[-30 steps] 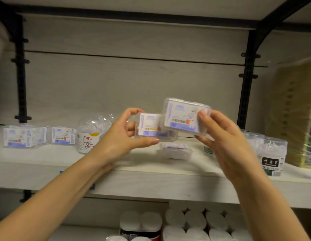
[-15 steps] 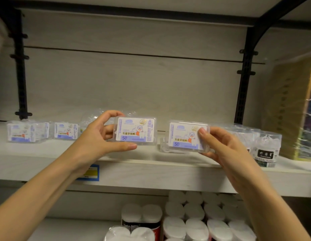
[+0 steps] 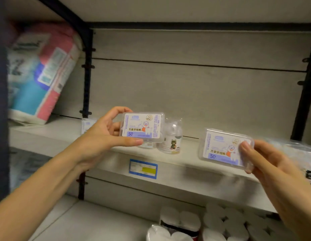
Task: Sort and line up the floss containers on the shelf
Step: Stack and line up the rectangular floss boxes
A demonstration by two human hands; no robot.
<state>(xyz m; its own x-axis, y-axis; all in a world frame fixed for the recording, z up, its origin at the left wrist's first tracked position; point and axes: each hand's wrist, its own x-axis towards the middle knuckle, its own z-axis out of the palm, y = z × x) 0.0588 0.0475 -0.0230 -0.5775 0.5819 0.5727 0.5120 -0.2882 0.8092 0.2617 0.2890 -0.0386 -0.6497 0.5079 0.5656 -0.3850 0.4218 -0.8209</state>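
My left hand [image 3: 100, 134] grips a clear rectangular floss box [image 3: 142, 126] with a purple-and-white label, held upright just above the pale shelf [image 3: 182, 162]. My right hand [image 3: 266, 164] pinches a second, matching floss box [image 3: 222, 150] at its right end, in front of the shelf edge. Behind the left box stands a round clear floss jar [image 3: 172, 138] with a cartoon label. Another flat floss box [image 3: 86, 125] shows partly behind my left hand.
A blue price tag [image 3: 143, 168] is stuck on the shelf's front edge. A large pink and blue wrapped pack [image 3: 41, 75] leans on the shelf at far left. Black uprights [image 3: 86, 75] frame the bay. White rolls [image 3: 226, 225] fill the lower shelf.
The view has swung left and closer. Both hands still hold their boxes; the two boxes are now farther apart, the left one over the round jar.
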